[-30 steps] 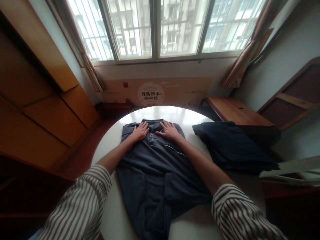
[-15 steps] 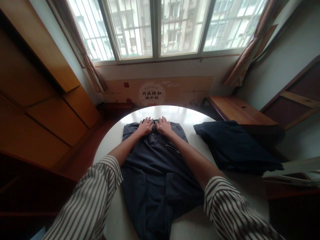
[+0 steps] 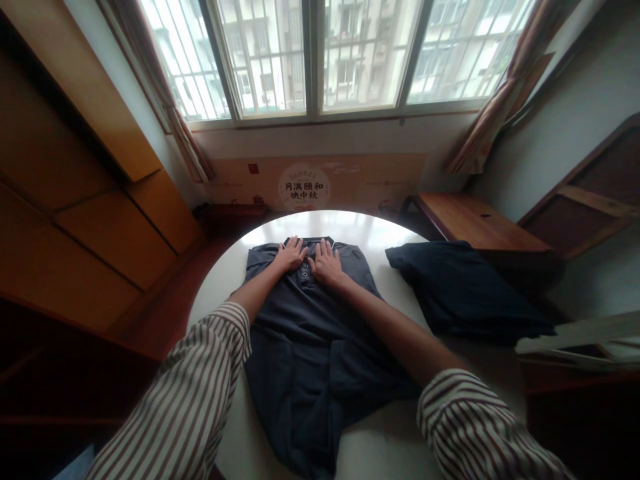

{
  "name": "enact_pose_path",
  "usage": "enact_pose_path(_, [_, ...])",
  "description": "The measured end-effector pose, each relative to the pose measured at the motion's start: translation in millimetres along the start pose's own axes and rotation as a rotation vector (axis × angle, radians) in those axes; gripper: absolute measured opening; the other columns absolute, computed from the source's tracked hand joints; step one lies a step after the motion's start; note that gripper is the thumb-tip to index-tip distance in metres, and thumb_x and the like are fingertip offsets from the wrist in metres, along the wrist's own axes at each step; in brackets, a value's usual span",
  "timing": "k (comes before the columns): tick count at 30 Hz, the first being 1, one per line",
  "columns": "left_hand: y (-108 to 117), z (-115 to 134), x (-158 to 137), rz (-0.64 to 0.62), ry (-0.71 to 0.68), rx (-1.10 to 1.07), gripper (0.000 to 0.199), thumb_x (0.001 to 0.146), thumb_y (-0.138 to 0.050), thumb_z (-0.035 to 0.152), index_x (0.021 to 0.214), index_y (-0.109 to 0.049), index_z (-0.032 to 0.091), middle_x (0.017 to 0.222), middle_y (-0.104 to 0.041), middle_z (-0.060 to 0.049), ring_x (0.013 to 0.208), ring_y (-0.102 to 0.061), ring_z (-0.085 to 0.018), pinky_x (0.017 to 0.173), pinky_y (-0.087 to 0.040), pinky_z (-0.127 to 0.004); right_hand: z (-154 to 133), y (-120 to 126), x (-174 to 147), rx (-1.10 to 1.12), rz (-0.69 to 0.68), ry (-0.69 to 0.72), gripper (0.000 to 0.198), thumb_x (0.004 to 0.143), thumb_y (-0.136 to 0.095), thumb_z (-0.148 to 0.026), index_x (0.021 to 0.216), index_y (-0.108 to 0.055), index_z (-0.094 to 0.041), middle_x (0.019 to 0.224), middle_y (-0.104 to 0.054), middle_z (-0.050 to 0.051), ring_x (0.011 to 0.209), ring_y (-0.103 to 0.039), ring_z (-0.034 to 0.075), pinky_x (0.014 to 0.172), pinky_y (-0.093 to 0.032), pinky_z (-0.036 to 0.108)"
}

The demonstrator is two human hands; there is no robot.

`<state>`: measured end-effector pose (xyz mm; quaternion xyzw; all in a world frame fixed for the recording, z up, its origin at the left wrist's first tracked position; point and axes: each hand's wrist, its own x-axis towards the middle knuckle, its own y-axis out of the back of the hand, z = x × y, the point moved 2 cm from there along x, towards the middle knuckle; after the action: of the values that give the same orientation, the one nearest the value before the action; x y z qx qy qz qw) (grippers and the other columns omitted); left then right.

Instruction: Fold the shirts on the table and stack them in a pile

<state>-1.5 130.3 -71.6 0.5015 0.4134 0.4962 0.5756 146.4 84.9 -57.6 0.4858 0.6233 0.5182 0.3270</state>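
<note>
A dark navy polo shirt (image 3: 300,320) lies spread front up, its collar toward the far edge of the white round table (image 3: 220,280). Its button placket runs down between my hands. My left hand (image 3: 291,255) rests flat on the shirt just left of the buttons, below the collar, fingers stretched out. On the other side of the placket, my right hand (image 3: 326,264) lies flat too, its fingers spread and pointing to the collar. Neither hand grasps the cloth. The shirt's lower part hangs toward me with a few loose folds.
A dark folded garment (image 3: 470,290) lies at the table's right side. Behind it stands a brown wooden desk (image 3: 480,217). Orange-brown cabinets (image 3: 115,227) line the left, and a barred window (image 3: 315,60) is ahead. Something white and slatted (image 3: 580,340) is at the right.
Both hands have slid slightly down from the collar, the right one more, so more of the collar shows. They stay flat on the shirt.
</note>
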Motion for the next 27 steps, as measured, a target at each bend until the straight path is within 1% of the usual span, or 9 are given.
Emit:
enact_pose_path(4, [15,12,-21,0.227,-0.034,-0.066,0.048,0.102,-0.027,0.03,0.144,-0.044,0.014,0.154,-0.04,-0.015,0.146,-0.03,-0.026,0.118,-0.023,-0.052,-14,33,-85,0.036,0.03,0.305,0.056,0.101,-0.033,-0.052,0.133,-0.055,-0.012,0.139,-0.052,0.021,0.126,-0.049,0.032,0.108,-0.035,0.044])
enact_pose_path(7, [33,22,-68,0.332,-0.19,-0.171,0.041,0.101,-0.032,0.027,0.129,-0.057,0.013,0.134,-0.058,-0.015,0.128,-0.051,-0.024,0.111,-0.037,-0.042,-5,59,-157,0.126,-0.066,0.436,0.054,0.095,-0.042,-0.062,0.111,-0.064,-0.015,0.109,-0.064,0.016,0.102,-0.061,0.028,0.095,-0.046,0.042])
enact_pose_path(10, [46,24,-140,0.208,-0.401,-0.274,0.038,0.103,-0.032,0.037,0.119,-0.062,0.019,0.113,-0.067,-0.01,0.107,-0.062,-0.021,0.098,-0.046,-0.035,19,69,-212,0.228,-0.235,0.43,0.068,0.08,-0.066,-0.064,0.127,-0.056,-0.016,0.118,-0.063,0.016,0.106,-0.061,0.03,0.093,-0.049,0.041])
enact_pose_path(12, [50,20,-188,0.028,-0.524,-0.259,0.035,0.101,-0.04,0.042,0.118,-0.063,0.022,0.112,-0.067,-0.008,0.103,-0.063,-0.02,0.095,-0.047,-0.033,34,68,-237,0.307,-0.343,0.45,0.054,0.084,-0.068,-0.046,0.128,-0.054,-0.018,0.118,-0.065,0.013,0.106,-0.062,0.027,0.092,-0.049,0.037])
enact_pose_path(14, [51,11,-226,-0.084,-0.538,-0.229,0.035,0.098,-0.046,0.046,0.115,-0.065,0.022,0.107,-0.067,-0.008,0.097,-0.063,-0.021,0.09,-0.048,-0.032,44,69,-254,0.37,-0.405,0.462,0.029,0.089,-0.059,-0.024,0.117,-0.059,-0.02,0.108,-0.068,0.009,0.099,-0.065,0.022,0.088,-0.049,0.033])
enact_pose_path(18, [55,-5,-265,-0.152,-0.483,-0.249,0.029,0.095,-0.052,0.046,0.102,-0.069,0.023,0.097,-0.067,-0.007,0.089,-0.061,-0.02,0.087,-0.047,-0.034,54,84,-281,0.419,-0.444,0.425,0.025,0.078,-0.06,-0.008,0.098,-0.064,-0.023,0.095,-0.069,0.004,0.089,-0.065,0.02,0.079,-0.048,0.029])
enact_pose_path(23, [64,-10,-283,-0.212,-0.477,-0.406,0.031,0.1,-0.044,0.038,0.095,-0.069,0.022,0.101,-0.067,-0.007,0.091,-0.062,-0.018,0.087,-0.049,-0.031,70,106,-304,0.501,-0.714,0.464,0.014,0.078,-0.074,-0.027,0.092,-0.072,-0.025,0.081,-0.068,0.0,0.071,-0.064,0.016,0.065,-0.047,0.026])
enact_pose_path(25, [61,-11,-277,-0.186,-0.449,-0.443,0.036,0.102,-0.036,0.037,0.101,-0.068,0.022,0.108,-0.067,-0.008,0.097,-0.063,-0.017,0.091,-0.049,-0.03,74,108,-294,0.544,-0.662,0.465,0.019,0.083,-0.071,-0.041,0.091,-0.073,-0.024,0.079,-0.068,0.002,0.072,-0.064,0.016,0.069,-0.05,0.027])
enact_pose_path(27, [53,-13,-258,-0.083,-0.383,-0.386,0.041,0.103,-0.03,0.038,0.113,-0.067,0.021,0.121,-0.065,-0.01,0.112,-0.06,-0.02,0.102,-0.045,-0.034,72,103,-270,0.55,-0.461,0.438,0.028,0.091,-0.06,-0.047,0.095,-0.074,-0.022,0.086,-0.069,0.005,0.08,-0.066,0.018,0.079,-0.051,0.03])
